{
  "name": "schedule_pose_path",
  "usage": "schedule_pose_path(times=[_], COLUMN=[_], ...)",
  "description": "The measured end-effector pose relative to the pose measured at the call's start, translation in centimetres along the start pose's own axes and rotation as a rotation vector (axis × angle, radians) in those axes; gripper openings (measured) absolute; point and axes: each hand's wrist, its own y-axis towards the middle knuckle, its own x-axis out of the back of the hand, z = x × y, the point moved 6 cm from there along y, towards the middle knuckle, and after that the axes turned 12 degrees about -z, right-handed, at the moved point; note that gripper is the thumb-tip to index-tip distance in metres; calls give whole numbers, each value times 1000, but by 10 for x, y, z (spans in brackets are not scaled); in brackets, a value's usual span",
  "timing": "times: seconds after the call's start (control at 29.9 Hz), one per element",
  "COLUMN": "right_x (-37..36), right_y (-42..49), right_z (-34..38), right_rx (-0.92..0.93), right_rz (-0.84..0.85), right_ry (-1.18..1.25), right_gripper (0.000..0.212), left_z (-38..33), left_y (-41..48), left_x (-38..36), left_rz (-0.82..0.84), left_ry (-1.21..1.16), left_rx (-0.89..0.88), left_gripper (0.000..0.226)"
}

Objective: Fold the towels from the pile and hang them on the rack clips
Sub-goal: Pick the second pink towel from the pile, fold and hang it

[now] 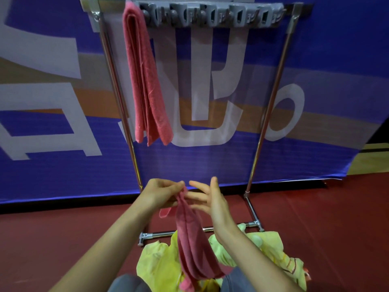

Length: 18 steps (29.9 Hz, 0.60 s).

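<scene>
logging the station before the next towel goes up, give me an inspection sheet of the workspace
surface: red floor, rack standing on it
job's things: hung towel, pink, folded, at the left end of the clip strip; other clips bare; held towel, pink; yellow pile on the floor
clutter: nothing seen
grips: left hand pinches the held towel's top; right hand open beside it
cables: nothing seen
surroundings: blue banner behind the rack

Ahead of me I see a big blue banner (52, 165) with large pale letters (42, 55) and a tan band (328, 134) across it, hanging down to a dark red floor (326, 218). At far right I make out a yellowish floor patch (374, 159).
</scene>
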Motion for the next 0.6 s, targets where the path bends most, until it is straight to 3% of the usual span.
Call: schedule_pose_path(times=[0.17, 0.27, 0.44, 0.6], right_x=[-2, -3, -1, 2], right_y=[-3, -4, 6, 10], right_z=[-5, -8, -2, 7], right_rx=[-22, -7, 58, 177], right_rz=[71, 144, 239, 314], right_ry=[27, 27, -175, -401], right_gripper=[60, 54, 54, 44], left_z=[-4, -6, -11, -23], left_y=[-4, -8, -17, -25], left_x=[3, 6, 4, 5], left_rz=[83, 175, 291, 373], left_ry=[139, 215, 427, 483], left_rx=[-99, -158, -329, -430], left_gripper=[9, 22, 24, 23])
